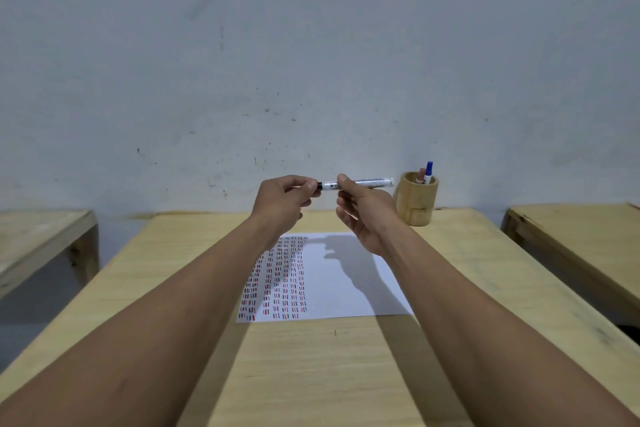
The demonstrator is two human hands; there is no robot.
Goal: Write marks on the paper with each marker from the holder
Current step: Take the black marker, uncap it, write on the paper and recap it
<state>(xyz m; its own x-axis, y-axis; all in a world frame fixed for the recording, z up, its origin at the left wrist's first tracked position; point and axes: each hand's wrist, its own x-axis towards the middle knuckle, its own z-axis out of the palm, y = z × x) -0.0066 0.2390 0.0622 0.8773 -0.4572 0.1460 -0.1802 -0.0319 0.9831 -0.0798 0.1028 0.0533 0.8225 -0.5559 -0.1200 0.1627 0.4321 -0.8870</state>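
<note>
A white marker (367, 182) with a black end is held level in the air above the far half of the table. My right hand (363, 211) grips its barrel between thumb and fingers. My left hand (285, 199) pinches the black cap end at the marker's left tip. Below lies a white paper (349, 288) with several columns of short red, blue and black marks on its left part. A round wooden holder (417, 199) stands at the table's far right with a blue-capped marker (429, 172) and a red-capped marker (421, 176) upright in it.
The pale wooden table (311, 374) runs to a grey wall (311, 62). Two other wooden tables stand apart from it, one at the left (38, 239) and one at the right (581, 246), with gaps of floor between.
</note>
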